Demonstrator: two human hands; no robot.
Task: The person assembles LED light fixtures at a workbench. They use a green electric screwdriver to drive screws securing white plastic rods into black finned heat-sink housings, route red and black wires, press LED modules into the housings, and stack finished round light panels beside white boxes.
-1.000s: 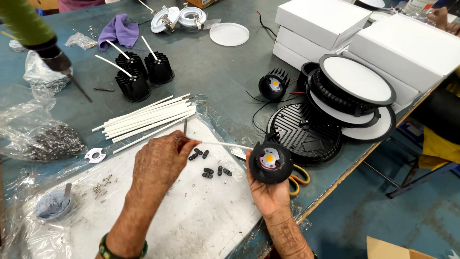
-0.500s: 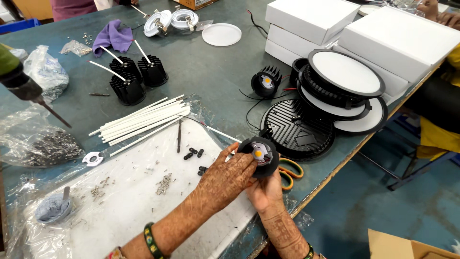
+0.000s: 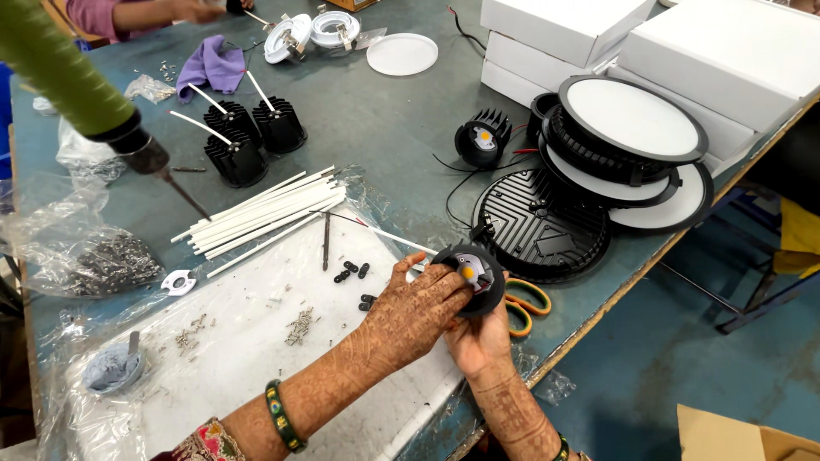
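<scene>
My right hand [image 3: 480, 340] cups a round black lamp module [image 3: 478, 275] from below, near the table's front edge. The module's face, with a small yellow chip, tilts up toward me. My left hand [image 3: 412, 309] lies across the module's left side, its fingertips pressing on the face. Whether a small part sits under those fingertips is hidden. Several small black pieces [image 3: 351, 271] lie on the white sheet [image 3: 231, 376] just left of my hands, beside a scatter of tiny screws [image 3: 299, 325].
A green-handled power screwdriver [image 3: 147, 156] hangs at the left. White tubes [image 3: 265, 210], black heat sinks [image 3: 248, 141], a bag of screws [image 3: 107, 261] and orange-handled scissors [image 3: 526, 300] lie about. Round panel lamps [image 3: 632, 119] and white boxes [image 3: 564, 26] fill the right. Another person's hand [image 3: 175, 10] works far left.
My left hand left the small black pieces on the sheet and came right onto the module's face. The module stayed in my right hand near the table edge.
</scene>
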